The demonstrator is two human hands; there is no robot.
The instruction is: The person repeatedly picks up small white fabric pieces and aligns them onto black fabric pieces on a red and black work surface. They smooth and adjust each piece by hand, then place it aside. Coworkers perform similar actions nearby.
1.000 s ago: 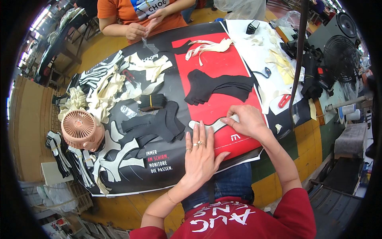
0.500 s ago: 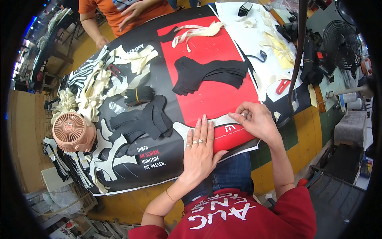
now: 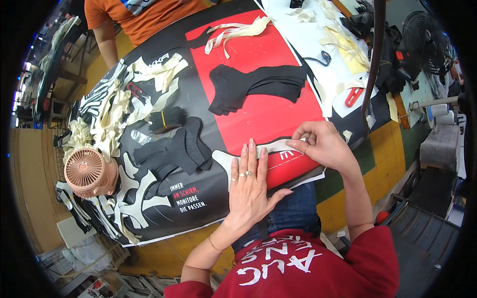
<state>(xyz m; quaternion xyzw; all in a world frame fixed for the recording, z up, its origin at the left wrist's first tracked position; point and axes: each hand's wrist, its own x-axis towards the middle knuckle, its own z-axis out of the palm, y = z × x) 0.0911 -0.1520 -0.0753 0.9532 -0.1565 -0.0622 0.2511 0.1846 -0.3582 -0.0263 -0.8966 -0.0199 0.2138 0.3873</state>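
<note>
My left hand [image 3: 248, 186] lies flat with fingers stretched out, pressing a light grey fabric piece [image 3: 225, 161] onto the table near its front edge. This piece is long and curved, with a wider left end and a dark line along its far edge. Part of it is hidden under my left fingers. At its right end my right hand [image 3: 323, 145] is closed in a pinch on the piece's edge; the fingertips cover what exactly lies between them. Beyond my hands is a fanned stack of black fabric pieces [image 3: 258, 85]. More dark cut pieces [image 3: 188, 148] lie to the left.
A peach-coloured fan [image 3: 88, 171] stands at the left beside white cut pieces [image 3: 136, 201]. Cream fabric strips [image 3: 112, 121] and a banded black bundle [image 3: 166, 120] lie behind. A red tool [image 3: 354, 97] rests at the right. Across the table stands a person in orange [image 3: 144, 20].
The view has shifted slightly. My right fingers have changed their pinch along the piece's right end, while my left hand stays flat on it. The other person's hands have left view.
</note>
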